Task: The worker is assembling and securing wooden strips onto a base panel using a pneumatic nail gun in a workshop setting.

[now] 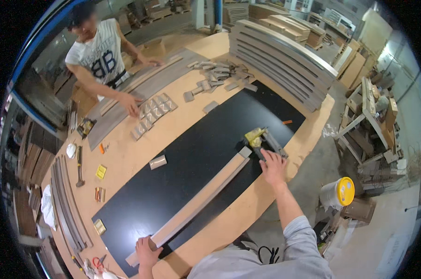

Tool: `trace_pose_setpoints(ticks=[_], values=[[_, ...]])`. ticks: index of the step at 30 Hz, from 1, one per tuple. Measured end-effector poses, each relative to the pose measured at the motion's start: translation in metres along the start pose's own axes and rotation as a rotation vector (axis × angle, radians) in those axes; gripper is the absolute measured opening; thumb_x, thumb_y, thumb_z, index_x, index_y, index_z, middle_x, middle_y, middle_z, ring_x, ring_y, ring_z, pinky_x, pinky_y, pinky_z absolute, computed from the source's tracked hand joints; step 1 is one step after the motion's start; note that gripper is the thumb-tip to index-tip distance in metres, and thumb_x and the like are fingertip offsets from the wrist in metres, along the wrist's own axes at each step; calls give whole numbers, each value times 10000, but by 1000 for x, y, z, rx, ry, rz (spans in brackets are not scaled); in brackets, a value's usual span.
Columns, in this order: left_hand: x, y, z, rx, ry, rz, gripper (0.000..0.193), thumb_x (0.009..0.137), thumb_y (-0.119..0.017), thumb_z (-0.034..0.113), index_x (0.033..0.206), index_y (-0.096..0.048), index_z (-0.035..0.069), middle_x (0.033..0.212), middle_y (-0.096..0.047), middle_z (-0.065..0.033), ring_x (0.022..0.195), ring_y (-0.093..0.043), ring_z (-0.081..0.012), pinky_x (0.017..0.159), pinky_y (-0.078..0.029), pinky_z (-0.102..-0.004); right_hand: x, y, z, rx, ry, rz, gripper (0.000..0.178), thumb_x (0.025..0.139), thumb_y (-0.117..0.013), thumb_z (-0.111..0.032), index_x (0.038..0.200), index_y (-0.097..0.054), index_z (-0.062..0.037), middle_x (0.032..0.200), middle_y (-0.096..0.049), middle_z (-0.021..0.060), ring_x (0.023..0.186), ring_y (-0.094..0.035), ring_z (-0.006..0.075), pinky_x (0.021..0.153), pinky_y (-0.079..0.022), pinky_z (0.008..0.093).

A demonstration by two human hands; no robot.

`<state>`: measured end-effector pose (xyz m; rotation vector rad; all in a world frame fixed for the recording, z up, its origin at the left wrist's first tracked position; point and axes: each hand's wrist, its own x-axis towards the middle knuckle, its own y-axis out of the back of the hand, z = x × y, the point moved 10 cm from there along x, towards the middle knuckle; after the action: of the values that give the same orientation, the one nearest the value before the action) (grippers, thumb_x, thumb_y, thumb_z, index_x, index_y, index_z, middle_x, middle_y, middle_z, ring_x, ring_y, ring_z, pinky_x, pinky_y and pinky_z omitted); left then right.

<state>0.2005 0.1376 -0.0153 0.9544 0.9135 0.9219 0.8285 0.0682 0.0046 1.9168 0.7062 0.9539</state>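
Note:
A long, narrow wooden piece (201, 200) with a grey edge lies slantwise across a glossy black panel (191, 144). My left hand (148, 255) is closed around its near end, where a short grey block (132, 259) sticks out past the fingers. A small block (245, 151) sits at the far end. Just beyond that end, my right hand (273, 166) has its fingers wrapped on a yellow-and-black nail gun (256, 138). Part of the tool's handle is hidden by the fingers.
Across the table (126, 181) a co-worker (101, 56) handles a long strip on a grey board. Small blocks (154, 109), a hammer (79, 167) and curved strips (66, 204) lie leftward. Stacked grey panels (285, 60) stand far right; a white bucket (333, 193) is on the floor.

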Motion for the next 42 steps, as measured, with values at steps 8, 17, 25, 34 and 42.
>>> trace_pose_setpoints(ticks=[8,17,25,34,42], values=[[23,9,64,9,109,64,865,688,-884,286,1423,-470,94,1378,-498,-143,1360,-414,-358,1198,-175,-610,80,1,-20,170,112,15,476,848,-726,-257,1307,-626,-180,1362,-575,79,1308,-479,320,1075,-346,568],[-40,-11,66,84,44,110,829,845,-702,413,1513,-383,39,1599,-261,-262,1496,-184,-468,1204,-77,-653,-35,-27,-85,199,356,-340,589,861,-724,-410,1374,-586,-156,1541,-426,128,1453,-311,418,1157,-272,606],[-46,-25,34,111,118,109,771,881,-657,390,1530,-392,69,1636,-210,-248,1518,-134,-463,1206,-65,-646,-49,-39,-116,17,388,-436,686,893,-645,-526,1462,-500,-170,1612,-319,166,1499,-240,417,1199,-129,646],[-69,-17,5,-58,196,237,895,766,-802,339,1509,-391,57,1599,-272,-239,1490,-204,-455,1200,-157,-625,-25,-43,-78,168,177,-498,835,703,-859,-321,1444,-505,-173,1488,-446,91,1365,-396,365,1103,-368,515],[-144,-13,-85,-74,634,609,1031,681,-889,256,1525,-342,27,1592,-249,-283,1463,-251,-477,1179,-252,-590,-15,-31,-65,383,155,-403,498,713,-836,-94,1187,-683,-88,1177,-645,93,1126,-557,329,978,-464,424]])
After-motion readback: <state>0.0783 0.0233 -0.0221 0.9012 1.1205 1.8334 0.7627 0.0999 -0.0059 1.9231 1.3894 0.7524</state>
